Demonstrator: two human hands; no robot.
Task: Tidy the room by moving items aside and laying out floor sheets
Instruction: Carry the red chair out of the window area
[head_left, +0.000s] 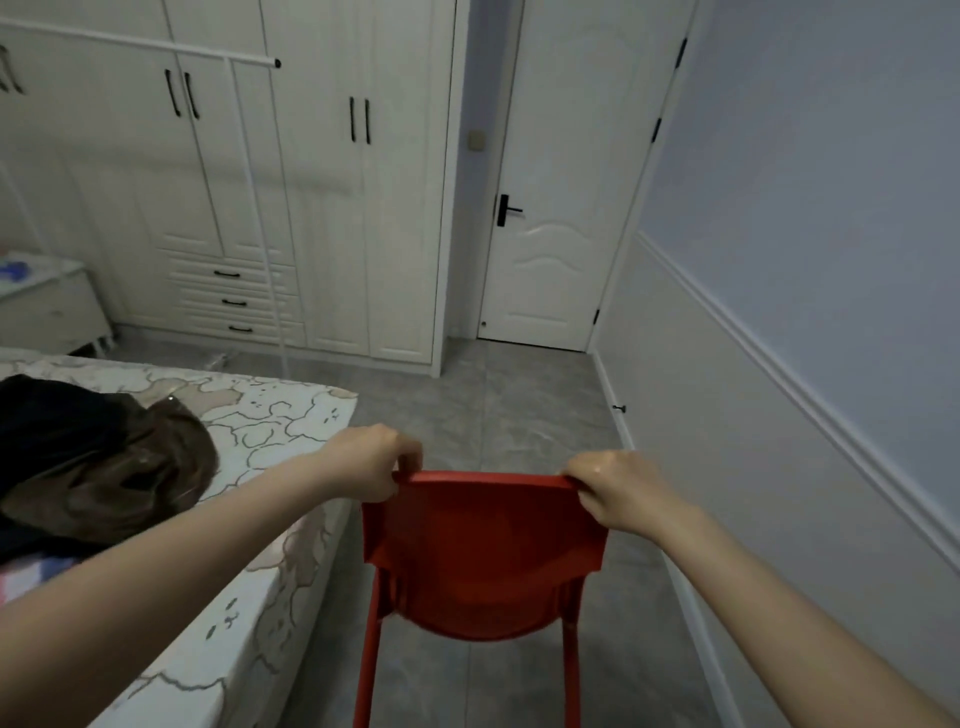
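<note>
Judging by the bare floor (519, 405), no sheets are laid yet, and the red chair (483, 545) is gripped at its top by the left hand (371, 462) and right hand (618, 491).

No text, label, brand, number or sign is showing legibly anywhere in the view.

I see my two forearms bare to the frame's edge, no sleeves showing. My left hand (371, 460) and right hand (618, 491) are bare, without gloves.
</note>
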